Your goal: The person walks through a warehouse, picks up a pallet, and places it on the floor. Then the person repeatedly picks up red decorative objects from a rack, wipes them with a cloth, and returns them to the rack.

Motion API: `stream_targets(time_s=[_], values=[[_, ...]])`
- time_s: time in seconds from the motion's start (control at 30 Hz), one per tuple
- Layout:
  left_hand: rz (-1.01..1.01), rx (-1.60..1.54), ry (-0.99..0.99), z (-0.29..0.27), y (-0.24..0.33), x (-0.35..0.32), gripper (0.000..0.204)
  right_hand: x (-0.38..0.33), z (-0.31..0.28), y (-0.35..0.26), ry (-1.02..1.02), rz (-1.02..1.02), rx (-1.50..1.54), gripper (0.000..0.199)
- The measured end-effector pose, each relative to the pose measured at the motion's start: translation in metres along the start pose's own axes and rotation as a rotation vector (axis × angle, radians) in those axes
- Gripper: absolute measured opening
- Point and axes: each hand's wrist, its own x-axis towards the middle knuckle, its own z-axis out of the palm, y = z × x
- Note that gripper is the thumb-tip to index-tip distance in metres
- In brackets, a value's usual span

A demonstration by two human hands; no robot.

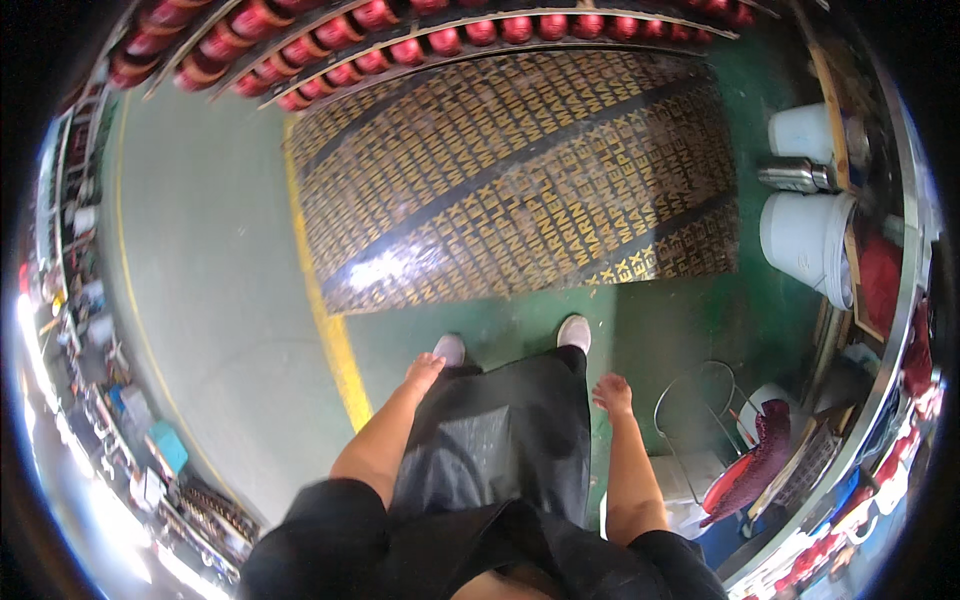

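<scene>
I stand on a green floor and look down at my black trousers and white shoes (573,331). My left hand (424,371) hangs at my side with its fingers loosely curled and holds nothing. My right hand (612,394) also hangs free, fingers loose, nothing in it. Just ahead of my shoes lies a large dark brown board (520,170) printed with yellow lettering, flat on the floor.
Racks of red spools (400,40) run along the far side. White buckets (805,240) and a metal flask (795,177) stand at the right. A wire stool (700,400) and red cloth (750,465) are beside my right leg. A yellow line (335,340) crosses the floor.
</scene>
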Motion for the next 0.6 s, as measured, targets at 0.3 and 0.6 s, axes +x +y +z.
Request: stream_targets(time_s=[0.3, 0.6], values=[[-0.148, 0.224, 0.103, -0.067, 0.030, -0.229, 0.047, -0.178, -0.086, 0.013, -0.144, 0.135, -0.196, 0.037], [-0.195, 0.122, 0.101, -0.038, 0.010, -0.391, 0.043, -0.203, -0.172, -0.133, -0.410, -0.144, -0.011, 0.017]])
